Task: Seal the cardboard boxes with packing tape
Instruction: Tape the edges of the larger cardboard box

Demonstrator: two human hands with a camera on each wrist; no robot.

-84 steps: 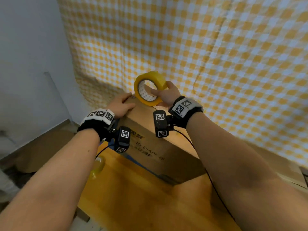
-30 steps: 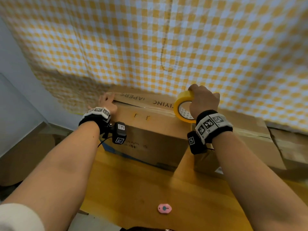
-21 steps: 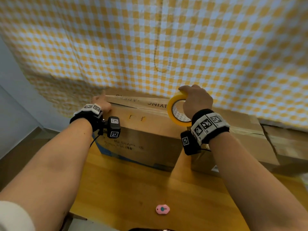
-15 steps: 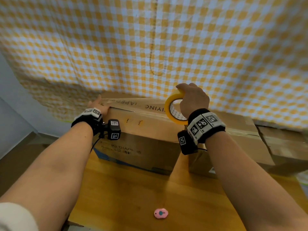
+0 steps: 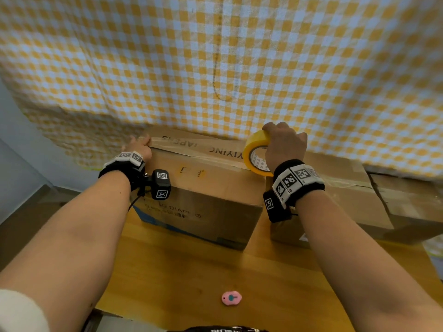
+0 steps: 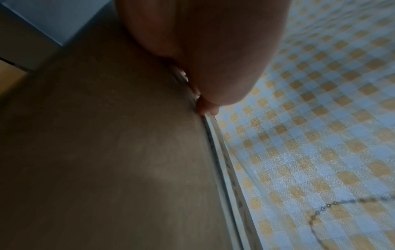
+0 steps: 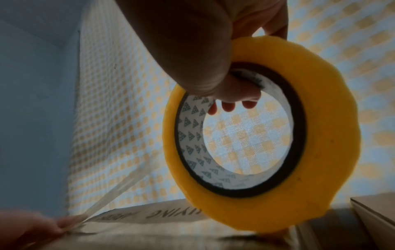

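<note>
A brown cardboard box point(image 5: 203, 188) stands on the wooden table point(image 5: 191, 271), its top flaps down. My right hand point(image 5: 284, 146) grips a yellow roll of packing tape point(image 5: 256, 152) upright over the box's right end, fingers hooked through the core point(image 7: 233, 101). A clear strip of tape point(image 5: 191, 153) runs from the roll point(image 7: 256, 135) leftwards along the top seam. My left hand point(image 5: 137, 147) lies at the box's far left corner, where its fingers point(image 7: 64, 223) press the strip's end point(image 7: 119, 186) down. In the left wrist view the palm point(image 6: 203, 50) covers the box top point(image 6: 107, 152).
A second cardboard box point(image 5: 347, 188) stands close to the right of the first, and a third point(image 5: 412, 200) lies beyond it. A small pink object point(image 5: 231, 298) lies on the table near the front edge. A yellow checked cloth point(image 5: 239, 56) hangs right behind the boxes.
My right hand has carried the roll from beside the left hand to the box's right end, drawing tape out over the seam. The left hand has stayed at the left corner.
</note>
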